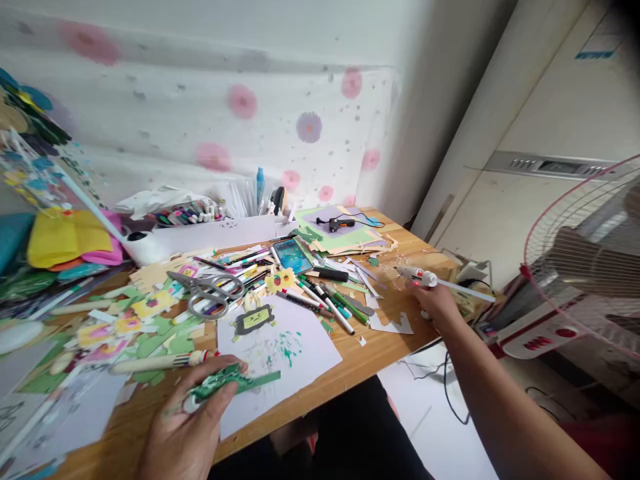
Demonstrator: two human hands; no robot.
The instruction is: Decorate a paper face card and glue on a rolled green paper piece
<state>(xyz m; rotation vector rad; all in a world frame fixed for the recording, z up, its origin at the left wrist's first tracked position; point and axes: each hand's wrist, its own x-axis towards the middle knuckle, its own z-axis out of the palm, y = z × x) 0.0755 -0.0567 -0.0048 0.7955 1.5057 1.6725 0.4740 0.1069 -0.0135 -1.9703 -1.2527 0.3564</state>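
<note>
Near the front edge of the table my left hand (183,427) is closed around a small green and white craft piece (217,382), from which a flat green strip sticks out to the right. What the craft piece depicts I cannot make out. At the right end of the table my right hand (439,303) grips a white hot glue gun (419,275). A red light glows on the gun, a long pale glue stick (473,293) comes out of its back, and its nozzle points left. Below the left hand's strip lies a white paper sheet (300,343) with green paint smears.
Scissors (209,292), a phone (293,257) and several markers (327,303) clutter the middle. A dark glue gun (341,225) rests on coloured paper at the back. Green paper scraps (165,340) lie left. A fan (590,267) stands beyond the right edge.
</note>
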